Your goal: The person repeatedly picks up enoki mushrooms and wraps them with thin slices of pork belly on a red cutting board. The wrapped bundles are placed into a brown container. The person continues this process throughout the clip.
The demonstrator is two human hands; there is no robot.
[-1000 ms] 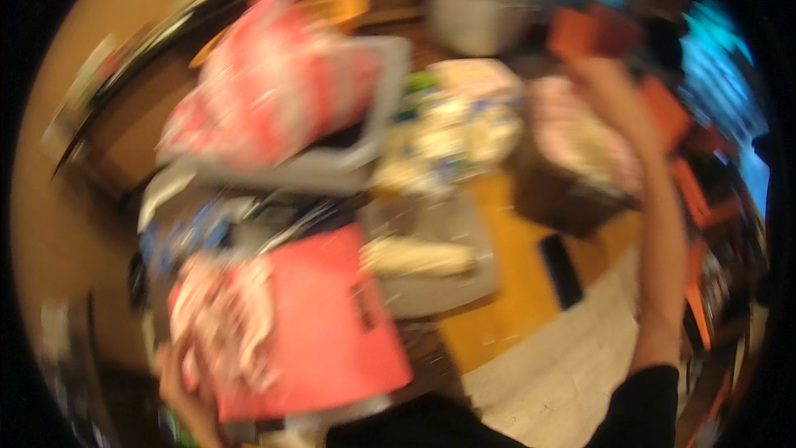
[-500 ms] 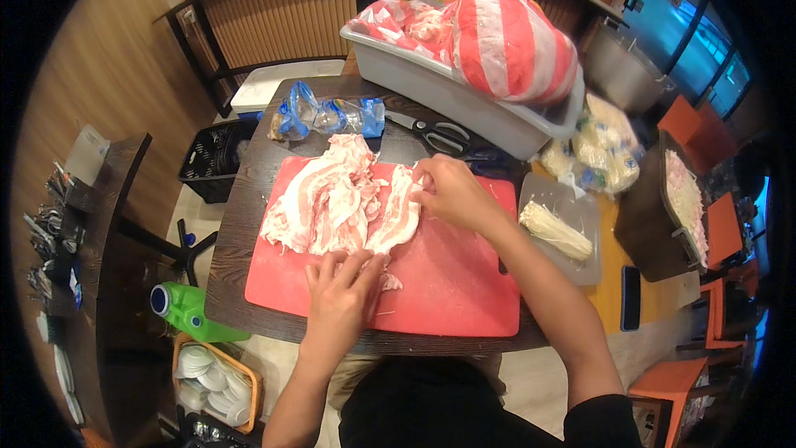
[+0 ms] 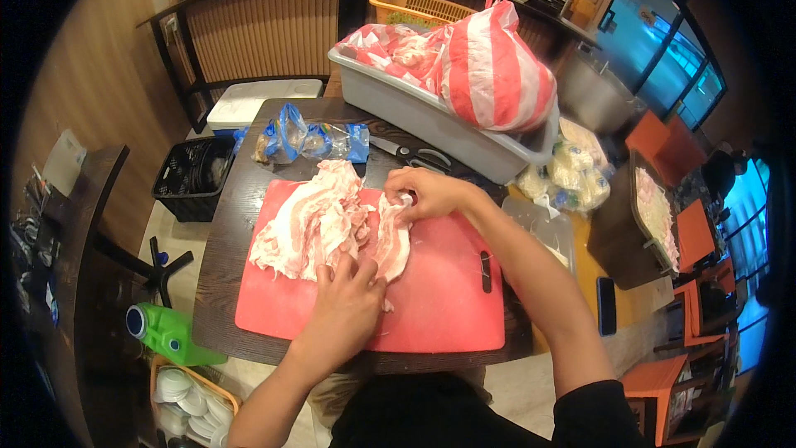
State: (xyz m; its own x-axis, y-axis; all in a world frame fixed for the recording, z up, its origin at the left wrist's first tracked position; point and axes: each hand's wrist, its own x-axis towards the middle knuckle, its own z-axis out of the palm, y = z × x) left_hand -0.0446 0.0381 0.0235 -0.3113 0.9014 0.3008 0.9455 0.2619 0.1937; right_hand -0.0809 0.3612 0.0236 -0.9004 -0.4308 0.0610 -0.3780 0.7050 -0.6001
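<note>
A red cutting board (image 3: 452, 299) lies on the dark table. A heap of thin, raw, fatty pork slices (image 3: 307, 224) covers its left part. One pork slice (image 3: 393, 245) stretches lengthwise along the heap's right edge. My right hand (image 3: 435, 192) pinches its far end between thumb and fingers. At the near end, my left hand (image 3: 344, 303) is bent over the meat, fingers curled at the edge of the heap and slice; its fingertips are partly hidden. A small scrap of meat shows beside that hand.
Beyond the board lie scissors (image 3: 414, 154) and a torn blue plastic package (image 3: 311, 139). A grey tub (image 3: 431, 116) holds a striped red-and-white bag (image 3: 497, 70). To the right are a clear tray (image 3: 560, 228), a phone (image 3: 607, 305) and a dark container (image 3: 618, 236) of chopped food.
The view has shifted, so the board sits slightly lower and left. My left fingers have curled in from a flatter spread. My right hand still pinches the slice, now drawn a little narrower.
</note>
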